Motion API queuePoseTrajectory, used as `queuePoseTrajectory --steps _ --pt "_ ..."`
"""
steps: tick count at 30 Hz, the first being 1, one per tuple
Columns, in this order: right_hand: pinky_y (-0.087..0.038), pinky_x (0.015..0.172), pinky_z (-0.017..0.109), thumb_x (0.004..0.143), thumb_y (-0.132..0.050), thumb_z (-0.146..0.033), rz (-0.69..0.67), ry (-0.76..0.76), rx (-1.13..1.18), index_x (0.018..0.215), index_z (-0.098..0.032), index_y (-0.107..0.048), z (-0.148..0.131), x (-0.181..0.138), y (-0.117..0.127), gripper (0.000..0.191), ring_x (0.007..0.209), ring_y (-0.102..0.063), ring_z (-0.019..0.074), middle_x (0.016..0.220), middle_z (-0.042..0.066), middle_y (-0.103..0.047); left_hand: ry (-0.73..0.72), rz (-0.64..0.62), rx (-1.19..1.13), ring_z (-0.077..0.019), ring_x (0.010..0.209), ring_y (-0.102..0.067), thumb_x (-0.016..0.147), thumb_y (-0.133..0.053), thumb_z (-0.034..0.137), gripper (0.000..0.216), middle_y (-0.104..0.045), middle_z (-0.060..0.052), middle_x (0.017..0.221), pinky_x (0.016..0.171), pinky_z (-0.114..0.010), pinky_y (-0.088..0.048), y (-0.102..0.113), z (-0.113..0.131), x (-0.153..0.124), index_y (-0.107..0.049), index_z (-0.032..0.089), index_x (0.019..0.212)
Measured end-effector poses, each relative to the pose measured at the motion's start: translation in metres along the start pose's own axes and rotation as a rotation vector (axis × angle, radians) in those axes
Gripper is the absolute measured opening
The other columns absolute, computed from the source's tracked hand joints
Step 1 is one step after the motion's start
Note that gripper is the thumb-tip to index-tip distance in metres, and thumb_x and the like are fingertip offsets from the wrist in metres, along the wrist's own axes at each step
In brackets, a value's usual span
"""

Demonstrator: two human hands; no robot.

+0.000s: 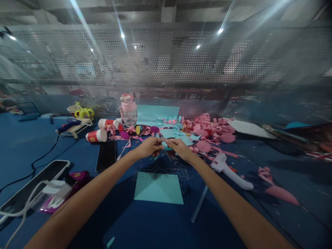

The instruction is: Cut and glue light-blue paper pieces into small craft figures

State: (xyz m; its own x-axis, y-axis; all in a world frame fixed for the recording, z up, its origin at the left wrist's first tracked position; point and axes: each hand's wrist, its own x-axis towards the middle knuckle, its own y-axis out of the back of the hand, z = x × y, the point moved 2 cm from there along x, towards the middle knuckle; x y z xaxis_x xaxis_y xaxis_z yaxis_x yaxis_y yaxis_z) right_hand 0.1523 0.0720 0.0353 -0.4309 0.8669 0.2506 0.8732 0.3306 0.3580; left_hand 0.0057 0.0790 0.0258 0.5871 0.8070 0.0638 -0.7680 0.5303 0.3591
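My left hand (149,147) and my right hand (180,148) meet at arm's length over the blue table (155,224), fingers pinched together on a small teal paper piece (166,148). Both hands are closed on it. Below them lies a teal paper sheet (158,188) on a clear ruler or template (160,173). A white glue gun (228,169) rests just right of my right forearm. Pink paper cut-outs (210,133) are heaped beyond my hands.
A black phone (106,155) lies left of my hands; a tablet (31,185) with white cables sits at the near left. Red cups (96,135), a pink bottle (128,110), a blue glue gun (67,126) and a perforated metal screen (166,69) stand behind.
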Motion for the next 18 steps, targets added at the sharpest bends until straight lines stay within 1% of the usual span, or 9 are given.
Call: queuePoseTrajectory --steps 2,4,8,10,12,15,18 --pt "-0.023 0.043 0.021 0.07 -0.052 -0.056 -0.042 0.031 -0.057 0.049 -0.017 -0.045 -0.002 0.0 0.002 0.045 0.045 -0.032 0.0071 0.047 -0.006 -0.033 -0.002 -0.017 0.008 -0.0046 0.033 -0.041 0.074 -0.055 0.03 0.017 -0.048 0.007 0.042 0.034 -0.016 -0.03 0.0 -0.001 0.0 -0.052 0.014 0.072" --pt "-0.023 0.042 0.021 0.072 -0.054 -0.048 -0.039 0.049 -0.118 0.048 -0.017 -0.044 -0.002 -0.001 0.003 0.041 0.044 -0.031 0.0068 0.045 -0.006 -0.033 0.005 -0.006 0.011 -0.0046 0.033 -0.041 0.074 -0.054 0.029 0.016 -0.048 0.006 0.042 0.034 -0.016 -0.031 0.0 0.0 -0.001 -0.052 0.013 0.073" --pt "-0.028 0.041 0.02 0.077 -0.048 -0.029 -0.012 0.046 -0.146 0.052 -0.018 -0.046 -0.001 -0.003 0.001 0.028 0.04 -0.038 0.0079 0.043 -0.006 -0.044 0.002 0.026 -0.005 -0.005 0.033 -0.041 0.075 -0.053 0.033 0.019 -0.048 0.006 0.042 0.035 -0.016 -0.031 0.0 0.004 -0.002 -0.052 0.014 0.072" --pt "-0.03 0.039 0.02 0.075 -0.043 -0.019 -0.008 0.009 -0.123 0.055 -0.018 -0.047 0.002 -0.003 -0.001 0.02 0.037 -0.042 0.0085 0.042 -0.006 -0.047 0.002 0.048 0.011 -0.005 0.032 -0.039 0.077 -0.05 0.033 0.02 -0.047 0.006 0.041 0.035 -0.016 -0.03 0.0 0.004 -0.002 -0.051 0.014 0.07" --pt "-0.031 0.037 0.019 0.07 -0.041 -0.013 -0.003 -0.031 -0.1 0.056 -0.019 -0.047 0.004 -0.004 -0.004 0.017 0.034 -0.043 0.0087 0.041 -0.006 -0.048 0.013 0.081 0.045 -0.0045 0.031 -0.037 0.079 -0.047 0.032 0.022 -0.046 0.006 0.04 0.035 -0.017 -0.027 0.0 0.002 -0.002 -0.05 0.014 0.066" --pt "-0.03 0.034 0.019 0.07 -0.04 -0.014 0.017 -0.069 -0.047 0.057 -0.019 -0.047 0.007 -0.004 -0.008 0.016 0.031 -0.041 0.0085 0.039 -0.006 -0.048 0.015 0.129 0.088 -0.0037 0.031 -0.033 0.079 -0.046 0.031 0.026 -0.044 0.005 0.039 0.035 -0.017 -0.024 0.001 -0.001 -0.001 -0.047 0.014 0.059" --pt "-0.028 0.032 0.019 0.077 -0.041 -0.029 0.081 -0.09 0.037 0.059 -0.019 -0.047 0.008 -0.005 -0.013 0.022 0.031 -0.041 0.0086 0.039 -0.005 -0.048 0.01 0.155 0.094 -0.0034 0.032 -0.032 0.077 -0.048 0.031 0.028 -0.042 0.006 0.038 0.037 -0.017 -0.023 0.001 -0.002 -0.001 -0.044 0.015 0.055"
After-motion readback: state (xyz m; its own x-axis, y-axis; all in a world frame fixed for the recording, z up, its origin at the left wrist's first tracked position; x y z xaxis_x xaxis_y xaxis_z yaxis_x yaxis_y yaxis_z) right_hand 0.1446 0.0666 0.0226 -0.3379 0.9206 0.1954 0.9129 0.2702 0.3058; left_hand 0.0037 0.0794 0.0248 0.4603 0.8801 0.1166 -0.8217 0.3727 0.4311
